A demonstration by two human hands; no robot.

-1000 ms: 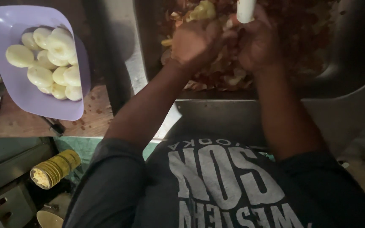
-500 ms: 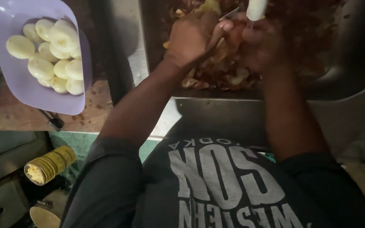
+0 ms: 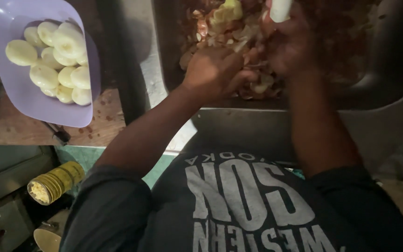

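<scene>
Potato, pale and peeled, sits in the right grip; left grip curls closed over peelings at twelve o'clock, contents unclear.

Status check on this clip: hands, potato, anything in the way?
Right hand gripping a pale peeled potato. Left hand closed beside it, contents hidden. Both above the peel pile in the metal sink. Nothing blocking.

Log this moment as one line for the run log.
left hand: over peel pile | right hand: shut on pale peeled piece | lilac tray: peeled potatoes
</scene>
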